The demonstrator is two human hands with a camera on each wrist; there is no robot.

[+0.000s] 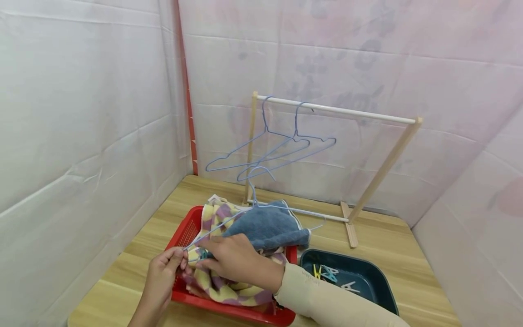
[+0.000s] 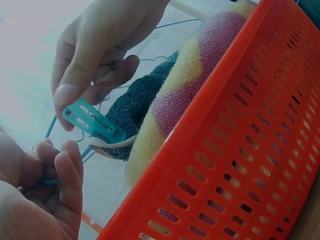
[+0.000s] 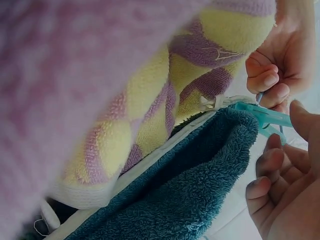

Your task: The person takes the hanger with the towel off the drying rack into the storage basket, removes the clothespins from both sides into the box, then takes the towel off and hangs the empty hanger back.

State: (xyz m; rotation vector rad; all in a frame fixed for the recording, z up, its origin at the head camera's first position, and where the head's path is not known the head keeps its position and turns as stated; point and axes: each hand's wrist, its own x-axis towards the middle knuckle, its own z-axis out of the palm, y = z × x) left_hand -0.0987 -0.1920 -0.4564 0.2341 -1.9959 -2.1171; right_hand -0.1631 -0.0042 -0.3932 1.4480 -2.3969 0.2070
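My left hand (image 1: 163, 268) grips the left end of a blue wire hanger (image 1: 218, 225) above the basket. A dark blue towel (image 1: 265, 225) with a white edge hangs over this hanger. With thumb and fingers, my right hand (image 1: 241, 261) pinches a teal clothespin (image 2: 95, 120), whose jaws sit on the towel's corner by the hanger wire. In the right wrist view the clothespin (image 3: 265, 115) points from the towel corner toward my right thumb. Beneath lies a yellow and purple checked towel (image 1: 229, 290), in a red plastic basket (image 1: 229, 310).
Behind the basket stands a rack (image 1: 339, 110) of white rods and wooden posts, with two blue hangers (image 1: 282, 175) on its top rod. To the right, a dark tray (image 1: 369, 268) holds several clothespins (image 1: 328, 272). White sheeting (image 1: 102, 113) encloses the wooden table (image 1: 122, 272).
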